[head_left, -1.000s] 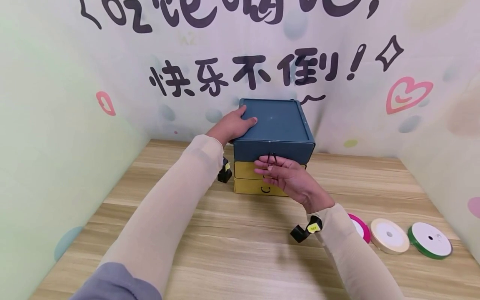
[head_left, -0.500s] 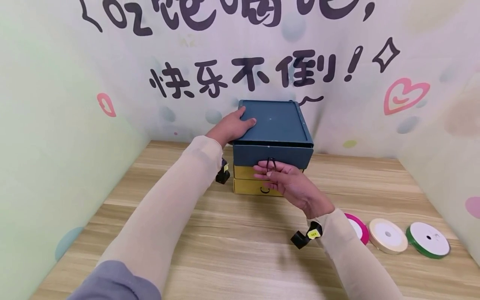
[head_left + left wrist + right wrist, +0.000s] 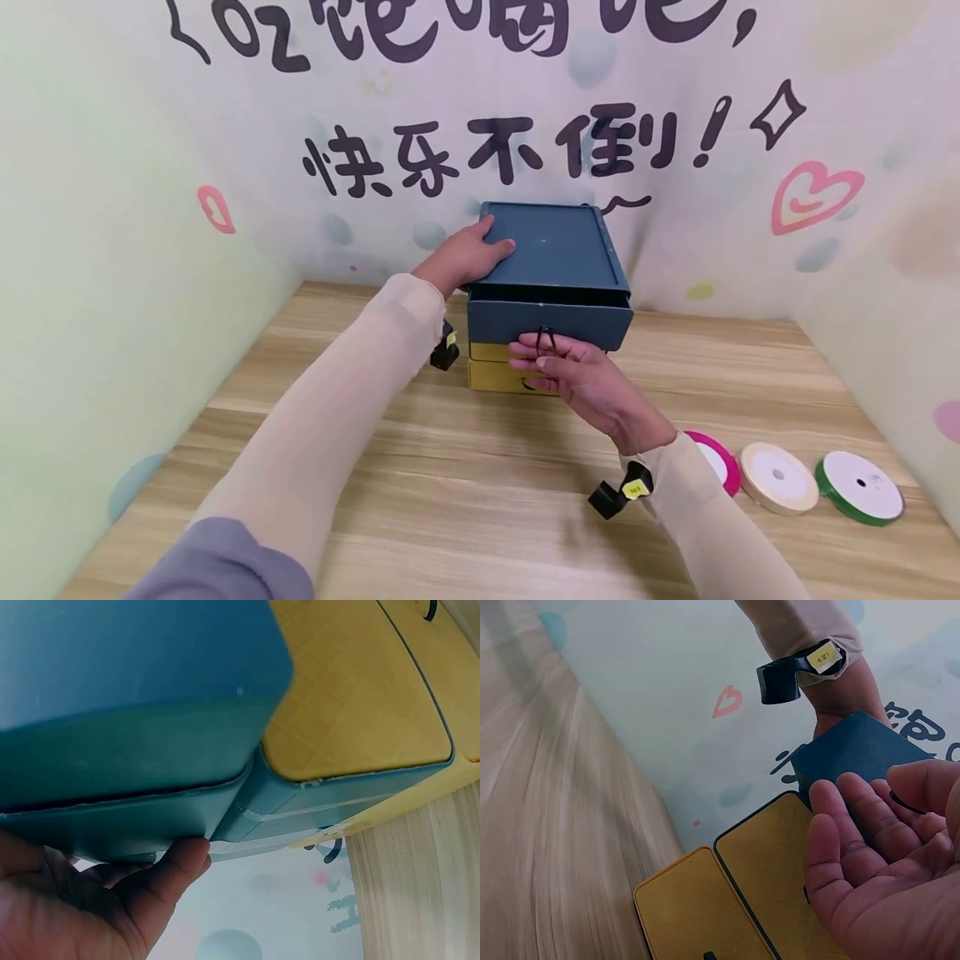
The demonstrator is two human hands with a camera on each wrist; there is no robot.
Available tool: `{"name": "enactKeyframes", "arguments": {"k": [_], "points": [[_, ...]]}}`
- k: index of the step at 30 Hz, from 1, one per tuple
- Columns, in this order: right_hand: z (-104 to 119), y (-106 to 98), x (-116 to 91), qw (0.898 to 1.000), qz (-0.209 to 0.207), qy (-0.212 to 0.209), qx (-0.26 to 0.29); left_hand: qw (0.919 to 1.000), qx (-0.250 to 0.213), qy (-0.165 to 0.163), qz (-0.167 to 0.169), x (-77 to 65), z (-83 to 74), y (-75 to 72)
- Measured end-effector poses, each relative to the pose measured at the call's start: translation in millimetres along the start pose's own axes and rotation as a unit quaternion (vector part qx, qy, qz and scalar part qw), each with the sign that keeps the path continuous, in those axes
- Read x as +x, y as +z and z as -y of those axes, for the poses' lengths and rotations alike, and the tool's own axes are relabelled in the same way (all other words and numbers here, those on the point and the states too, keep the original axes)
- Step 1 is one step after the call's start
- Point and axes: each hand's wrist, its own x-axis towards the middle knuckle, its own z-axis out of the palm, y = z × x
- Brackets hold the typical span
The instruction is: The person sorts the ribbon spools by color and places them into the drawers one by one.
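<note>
A small drawer cabinet (image 3: 547,242) with a blue top stands against the back wall. Its blue top drawer (image 3: 498,321) is pulled part way out, showing a dark gap above the front. My left hand (image 3: 465,254) holds the cabinet's upper left edge, thumb on the top. In the left wrist view, fingertips of that hand (image 3: 82,907) press the side wall. My right hand (image 3: 585,379) pinches the black loop handle (image 3: 546,340) between thumb and fingers, its other fingers spread. Two yellow drawers (image 3: 675,900) lie below, both shut, partly hidden by this hand.
On the wooden table (image 3: 420,517), a pink-edged ribbon roll (image 3: 716,462), a cream roll (image 3: 780,477) and a green roll (image 3: 860,487) lie flat at the right. The pink one is partly behind my right sleeve. A printed wall (image 3: 360,233) rises behind the cabinet.
The blue drawer has come out towards me, from closed to a visible gap, with my right hand moving along on its handle. My left hand has stayed on the cabinet's edge.
</note>
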Motion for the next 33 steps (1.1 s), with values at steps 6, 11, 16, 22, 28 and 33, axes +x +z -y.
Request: {"name": "enactKeyframes", "arguments": {"k": [6,11,16,22,28,33], "points": [[-2,0,-5,1.000,0.001,0.000,0.001,0.9997,0.018,0.013,-0.009,1.4,2.0,1.6],[-3,3,-10,1.000,0.004,0.007,0.000,0.9996,0.021,0.014,-0.015,-1.1,7.1,0.7],[-6,5,-14,1.000,0.004,0.013,-0.004,0.9998,0.009,0.012,-0.016,-1.9,7.3,-0.1],[-6,7,-18,1.000,0.009,0.008,-0.010,0.9998,-0.002,0.005,-0.021,-1.5,6.7,-1.4],[-5,5,-22,1.000,0.014,0.004,-0.021,0.9997,-0.007,0.006,-0.022,-1.1,3.8,-1.2],[-6,5,-28,1.000,0.012,0.001,-0.026,0.9996,-0.006,0.012,-0.024,1.5,2.8,1.8]]}}
